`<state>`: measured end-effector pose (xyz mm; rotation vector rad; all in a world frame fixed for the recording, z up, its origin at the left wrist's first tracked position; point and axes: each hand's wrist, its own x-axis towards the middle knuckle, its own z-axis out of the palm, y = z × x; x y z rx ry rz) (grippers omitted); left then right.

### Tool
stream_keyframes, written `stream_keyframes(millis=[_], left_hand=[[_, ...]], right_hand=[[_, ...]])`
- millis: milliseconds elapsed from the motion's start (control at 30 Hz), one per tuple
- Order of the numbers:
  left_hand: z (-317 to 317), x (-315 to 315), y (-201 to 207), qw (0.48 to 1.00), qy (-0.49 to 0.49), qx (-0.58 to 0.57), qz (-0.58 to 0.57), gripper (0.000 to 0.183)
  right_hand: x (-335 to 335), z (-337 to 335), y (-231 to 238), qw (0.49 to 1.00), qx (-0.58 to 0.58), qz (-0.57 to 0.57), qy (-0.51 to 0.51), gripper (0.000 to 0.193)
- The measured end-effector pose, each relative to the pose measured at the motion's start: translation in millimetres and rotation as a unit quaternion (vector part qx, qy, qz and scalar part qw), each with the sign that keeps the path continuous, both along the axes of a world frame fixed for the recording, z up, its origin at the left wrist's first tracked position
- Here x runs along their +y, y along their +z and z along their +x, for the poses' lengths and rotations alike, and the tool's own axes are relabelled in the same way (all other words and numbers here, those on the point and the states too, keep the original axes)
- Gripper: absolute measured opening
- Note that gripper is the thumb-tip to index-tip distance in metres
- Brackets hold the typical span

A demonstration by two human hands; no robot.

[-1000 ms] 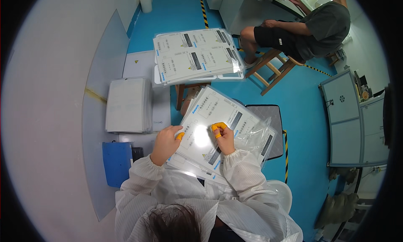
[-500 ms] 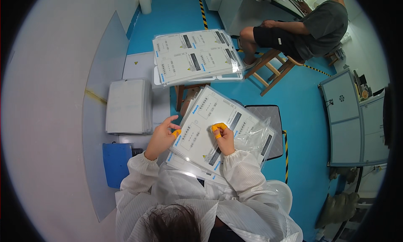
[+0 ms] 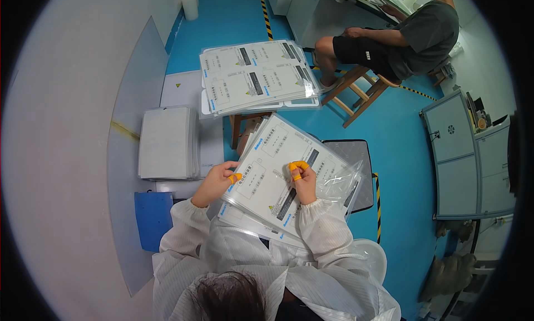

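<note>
A stack of white printed panel sheets (image 3: 267,171) lies slanted across my lap, with light shining off its glossy surface. At its left edge my left hand (image 3: 216,183) is closed, its yellow-cotted thumb on top and its fingers by the rim. Over the middle of the top sheet my right hand (image 3: 303,183) is in a pinch, with yellow cots on thumb and fingers. Whatever those fingertips hold, if anything, is too small to make out. Crumpled clear film (image 3: 340,182) lies on the sheets' right side, beside my right hand.
Ahead, another pile of printed sheets (image 3: 250,79) rests on a wooden stool (image 3: 236,126). Leftward are a stack of pale sheets (image 3: 166,143) and a blue bin (image 3: 153,221) by the wall. A co-worker (image 3: 411,43) sits at far right; grey cabinets (image 3: 459,154) stand right.
My right hand has shifted slightly to the right over the sheet, still pinched. The left hand's spread fingers have drawn in against the sheet's left edge.
</note>
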<state>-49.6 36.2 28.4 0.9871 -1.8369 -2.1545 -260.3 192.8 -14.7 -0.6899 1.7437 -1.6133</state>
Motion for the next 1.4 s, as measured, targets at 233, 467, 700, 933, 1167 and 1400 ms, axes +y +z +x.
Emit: stream_keyframes(millis=[233,467,700,933,1167,1400], left_hand=[[-1,0,-1,1.000,-0.010,-0.010,-0.004,0.050],[17,-6,9,0.989,-0.085,0.063,0.106,0.071],[17,-7,-2,0.980,-0.051,0.083,0.172,0.059],[26,-5,-15,0.948,-0.048,0.152,0.276,0.054],[28,-3,-14,0.961,-0.050,0.140,0.235,0.058],[33,1,-6,0.957,-0.097,0.187,0.199,0.114]], right_hand=[[-4,-7,7,0.999,-0.014,0.015,-0.047,0.015],[-2,-2,7,0.999,-0.013,0.009,-0.034,0.016],[3,6,-2,1.000,0.001,0.004,-0.007,0.018],[4,7,0,1.000,0.010,0.012,-0.010,0.017],[3,7,-2,1.000,0.013,0.002,-0.009,0.017],[2,9,-3,0.999,0.021,-0.024,-0.007,0.018]])
